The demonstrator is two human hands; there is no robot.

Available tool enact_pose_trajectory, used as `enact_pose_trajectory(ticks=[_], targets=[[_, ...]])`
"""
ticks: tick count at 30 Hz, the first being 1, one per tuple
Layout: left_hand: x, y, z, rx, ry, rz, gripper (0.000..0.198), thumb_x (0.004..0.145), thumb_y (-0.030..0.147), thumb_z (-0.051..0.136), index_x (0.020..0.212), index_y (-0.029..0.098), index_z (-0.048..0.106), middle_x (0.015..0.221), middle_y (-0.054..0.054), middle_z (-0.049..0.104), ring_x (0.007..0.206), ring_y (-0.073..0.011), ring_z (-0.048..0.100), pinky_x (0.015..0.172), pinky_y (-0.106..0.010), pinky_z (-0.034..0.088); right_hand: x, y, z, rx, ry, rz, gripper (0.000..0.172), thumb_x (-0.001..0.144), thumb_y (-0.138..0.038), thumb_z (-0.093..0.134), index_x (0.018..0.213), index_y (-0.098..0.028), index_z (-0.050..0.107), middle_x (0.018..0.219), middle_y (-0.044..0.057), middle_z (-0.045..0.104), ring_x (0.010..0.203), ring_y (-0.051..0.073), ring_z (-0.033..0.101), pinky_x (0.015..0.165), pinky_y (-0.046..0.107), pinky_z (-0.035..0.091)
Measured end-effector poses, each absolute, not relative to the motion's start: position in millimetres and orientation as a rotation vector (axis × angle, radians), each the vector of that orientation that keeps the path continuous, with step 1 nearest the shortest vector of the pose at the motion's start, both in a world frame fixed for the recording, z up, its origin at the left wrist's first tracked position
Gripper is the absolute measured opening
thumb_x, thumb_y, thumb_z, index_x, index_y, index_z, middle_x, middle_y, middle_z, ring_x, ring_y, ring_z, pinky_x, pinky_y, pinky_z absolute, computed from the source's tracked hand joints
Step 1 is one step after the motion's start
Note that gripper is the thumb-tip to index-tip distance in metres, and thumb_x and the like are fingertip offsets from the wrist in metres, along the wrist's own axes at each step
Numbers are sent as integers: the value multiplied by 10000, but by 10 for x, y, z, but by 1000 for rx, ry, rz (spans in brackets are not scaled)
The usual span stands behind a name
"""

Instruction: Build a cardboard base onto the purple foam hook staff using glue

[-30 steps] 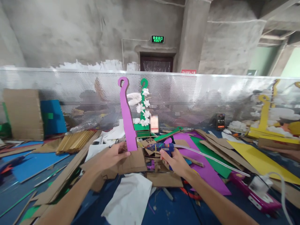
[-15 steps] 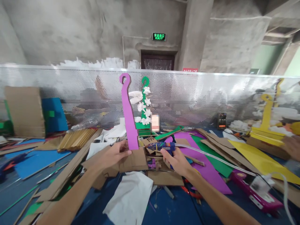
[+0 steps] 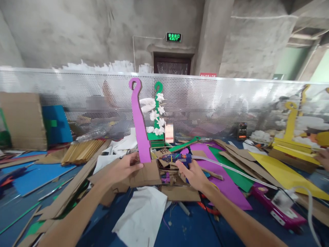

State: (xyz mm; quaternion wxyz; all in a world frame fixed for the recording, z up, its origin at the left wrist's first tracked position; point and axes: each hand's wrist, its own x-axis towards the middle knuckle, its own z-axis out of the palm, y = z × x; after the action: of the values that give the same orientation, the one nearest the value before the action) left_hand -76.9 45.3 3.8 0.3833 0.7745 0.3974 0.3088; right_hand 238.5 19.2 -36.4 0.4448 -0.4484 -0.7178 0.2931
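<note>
My left hand grips a brown cardboard base, thumb on its top. A tall purple hook-shaped cutout stands upright on that base. My right hand is closed on a blue hot glue gun, whose nozzle points left at the foot of the purple cutout. A clear glue stick sticks out of the gun's back to the right.
A green hook cutout with white flowers stands behind, before a perforated metal screen. Coloured card sheets, cardboard scraps, white paper, a pink power strip and a yellow hook stand lie around. Another person's hand is at the right edge.
Both hands have kept their hold; the glue gun's nozzle stays by the purple cutout's foot. The view has shifted slightly. Another person's hand came in at the right edge.
</note>
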Motion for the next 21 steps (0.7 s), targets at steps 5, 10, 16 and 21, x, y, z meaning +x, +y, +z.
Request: enact_pose_trajectory(ticks=[5,10,16,21], targets=[[-798,491,-10,1990,1006,803,536,926,373,655,1430,223,551,1483,-109,595,1370,-317,539,1168,-510,407,2379,187,-364,-1087,-1788,721,504,975,-624,487,677,-218,464,601,-14,477,559,141,435,543,266,378],[-814,514,-49,1987,980,820,543,922,381,667,1436,249,552,1469,-97,608,1380,-317,532,1169,-530,404,2386,209,-410,-1062,-1768,818,509,962,-633,513,674,-215,474,588,-15,472,528,130,436,504,256,374],[-821,520,-67,1941,985,877,571,890,405,717,1414,219,586,1400,-129,659,1327,-345,580,1127,-543,446,2426,244,-434,-1044,-1713,982,545,947,-679,514,787,-172,634,523,-29,472,462,122,449,476,248,360],[-805,500,-52,1893,968,892,589,870,417,743,1405,216,598,1361,-132,686,1304,-343,599,1106,-528,473,2438,277,-473,-1041,-1708,988,547,947,-677,524,771,-170,633,528,-31,469,457,110,433,468,237,353]])
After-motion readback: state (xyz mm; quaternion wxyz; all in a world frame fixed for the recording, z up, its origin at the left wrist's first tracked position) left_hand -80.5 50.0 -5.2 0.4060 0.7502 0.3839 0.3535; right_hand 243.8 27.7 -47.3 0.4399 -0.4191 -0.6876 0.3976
